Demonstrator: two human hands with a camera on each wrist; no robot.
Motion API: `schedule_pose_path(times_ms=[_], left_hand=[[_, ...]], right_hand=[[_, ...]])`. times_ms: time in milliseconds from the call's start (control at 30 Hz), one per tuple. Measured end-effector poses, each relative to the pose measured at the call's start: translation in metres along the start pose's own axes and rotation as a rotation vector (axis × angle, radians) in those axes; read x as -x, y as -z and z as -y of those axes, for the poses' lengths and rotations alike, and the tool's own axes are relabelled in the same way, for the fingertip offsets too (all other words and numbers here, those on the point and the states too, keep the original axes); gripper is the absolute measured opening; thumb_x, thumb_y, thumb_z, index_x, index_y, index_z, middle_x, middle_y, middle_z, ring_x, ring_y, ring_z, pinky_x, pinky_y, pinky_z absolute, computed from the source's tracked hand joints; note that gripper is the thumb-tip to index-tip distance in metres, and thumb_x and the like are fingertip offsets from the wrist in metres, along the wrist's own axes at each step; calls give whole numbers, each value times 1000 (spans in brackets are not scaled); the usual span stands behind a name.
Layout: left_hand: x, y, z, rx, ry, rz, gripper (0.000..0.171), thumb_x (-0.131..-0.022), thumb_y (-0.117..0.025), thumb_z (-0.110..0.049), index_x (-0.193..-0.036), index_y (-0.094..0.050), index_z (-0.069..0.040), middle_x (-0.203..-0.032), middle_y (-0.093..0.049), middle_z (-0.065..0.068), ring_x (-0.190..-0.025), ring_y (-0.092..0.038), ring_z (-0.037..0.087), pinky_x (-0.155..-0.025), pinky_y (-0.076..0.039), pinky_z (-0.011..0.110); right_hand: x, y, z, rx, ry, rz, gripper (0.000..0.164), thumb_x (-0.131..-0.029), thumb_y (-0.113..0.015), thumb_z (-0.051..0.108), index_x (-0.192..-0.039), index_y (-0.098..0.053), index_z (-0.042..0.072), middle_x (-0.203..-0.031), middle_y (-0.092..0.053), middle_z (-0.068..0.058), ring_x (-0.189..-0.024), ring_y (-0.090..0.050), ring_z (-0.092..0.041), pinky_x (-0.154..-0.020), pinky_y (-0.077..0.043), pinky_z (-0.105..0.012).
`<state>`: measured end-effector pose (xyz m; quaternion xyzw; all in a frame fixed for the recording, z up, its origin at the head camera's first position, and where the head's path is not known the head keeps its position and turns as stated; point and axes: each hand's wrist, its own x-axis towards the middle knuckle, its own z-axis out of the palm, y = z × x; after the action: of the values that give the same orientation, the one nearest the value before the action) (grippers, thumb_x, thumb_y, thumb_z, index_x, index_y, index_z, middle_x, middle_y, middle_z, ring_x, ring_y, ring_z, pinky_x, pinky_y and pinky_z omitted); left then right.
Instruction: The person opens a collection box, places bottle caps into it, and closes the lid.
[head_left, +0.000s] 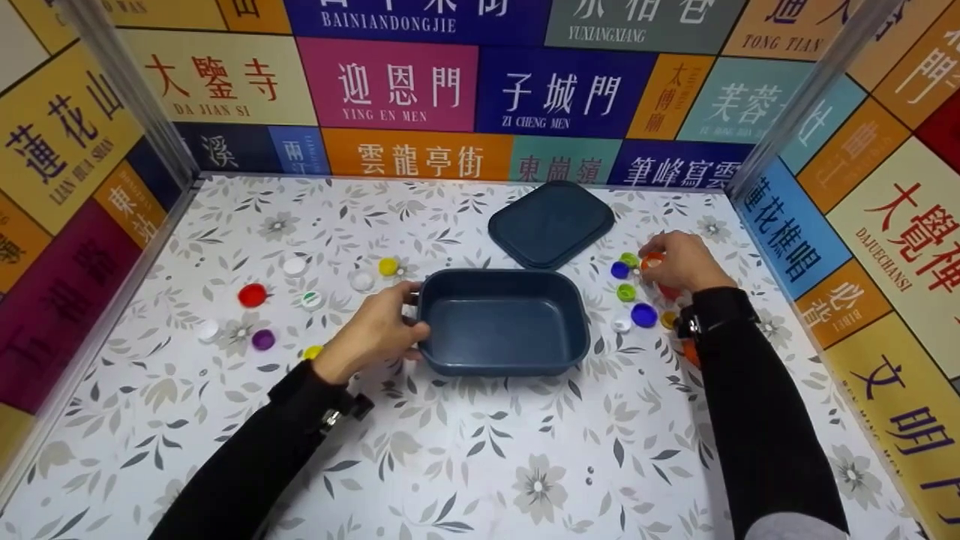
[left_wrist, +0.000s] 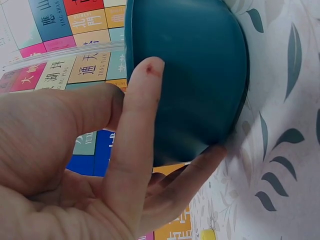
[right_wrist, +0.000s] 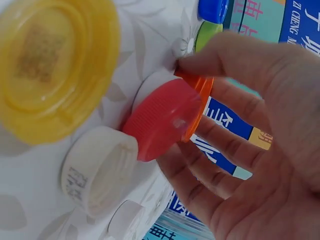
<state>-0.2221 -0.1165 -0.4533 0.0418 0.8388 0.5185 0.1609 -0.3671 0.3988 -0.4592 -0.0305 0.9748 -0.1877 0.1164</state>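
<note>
My left hand [head_left: 375, 330] grips the left end of a dark blue rectangular plastic box [head_left: 502, 337], which stands without its lid. In the left wrist view, fingers lie against the box's end wall [left_wrist: 200, 75]. Right of the box, my right hand [head_left: 688, 260] is down among bottle caps. Its thumb and fingers pinch an orange bottle cap [right_wrist: 204, 102], seen edge-on in the right wrist view. A red ridged cap [right_wrist: 162, 120] overlaps the orange one there. Nearer that camera are a white cap [right_wrist: 100, 170] and a large yellow cap [right_wrist: 55, 70].
The matching lid [head_left: 551, 225] lies behind the box. Blue [head_left: 643, 315], green [head_left: 625, 292] and white caps lie near the right hand. Left of the box are scattered red [head_left: 252, 295], purple [head_left: 262, 340], yellow [head_left: 388, 266] and white caps. Printed panels surround the table.
</note>
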Motion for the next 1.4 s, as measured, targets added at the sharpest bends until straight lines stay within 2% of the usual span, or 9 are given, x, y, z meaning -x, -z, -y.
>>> schedule_pose_path(times_ms=[333,533,700,767,833,900,1000,1267,1400], left_hand=[[-1,0,0,5,1,3,81,-100,-73,7,-175,-46,-5,-168,-60,22,-111,-85,35,-71,-76,36],[-1,1,0,-19,10,-2,79,-101,-73,6,-175,-46,-4,-168,-60,22,-110,-84,34,-70,-76,36],[-2,2,-1,-16,22,3,80,-102,-73,6,-176,-45,-6,-169,-59,22,-110,-84,34,-71,-76,36],[-2,2,-1,-11,24,6,81,-102,-73,7,-176,-44,-6,-170,-58,22,-111,-84,35,-72,-76,36],[-1,2,-1,-7,23,4,82,-101,-73,7,-176,-44,-6,-169,-58,22,-115,-83,35,-72,-76,36],[-1,2,-1,-4,18,0,82,-100,-72,7,-176,-45,-5,-169,-59,22,-119,-83,36,-71,-76,36],[-1,1,-2,-7,12,-10,83,-98,-72,8,-175,-46,-5,-167,-60,22,-122,-82,36,-71,-76,35],[-2,0,-4,-22,27,-7,85,-96,-73,9,-175,-45,-4,-166,-60,22,-127,-80,40,-70,-76,36],[-3,1,-5,-38,25,1,87,-96,-74,9,-176,-43,-4,-166,-60,23,-114,-82,37,-69,-76,37]], right_hand=[[5,1,2,-54,31,-136,55,-96,-85,11,-148,-76,-3,-150,-73,-34,-143,-64,-54,-124,-57,-72],[9,0,6,-72,62,-227,56,-94,-85,12,-148,-78,-1,-145,-78,-32,-120,-72,-44,-91,-68,-47],[17,1,17,-77,97,-291,52,-95,-84,14,-145,-81,3,-143,-79,-31,-94,-65,-36,-69,-48,-30],[21,1,24,-82,122,-321,49,-96,-84,15,-143,-82,3,-144,-79,-31,-95,-65,-37,-71,-46,-34],[26,0,33,-82,156,-352,47,-96,-85,15,-142,-83,4,-144,-79,-30,-103,-70,-43,-77,-55,-43],[30,-1,41,-82,195,-377,46,-96,-84,13,-140,-84,3,-141,-80,-30,-116,-74,-47,-91,-64,-54],[39,-3,56,-88,260,-402,44,-95,-82,9,-138,-84,1,-136,-82,-30,-128,-75,-50,-107,-65,-66],[64,-16,101,-105,425,-390,43,-94,-85,4,-137,-85,2,-129,-83,-24,-115,-79,-45,-100,-68,-60],[77,-25,124,-108,506,-377,43,-93,-87,5,-136,-86,2,-126,-84,-21,-112,-81,-42,-99,-69,-56]])
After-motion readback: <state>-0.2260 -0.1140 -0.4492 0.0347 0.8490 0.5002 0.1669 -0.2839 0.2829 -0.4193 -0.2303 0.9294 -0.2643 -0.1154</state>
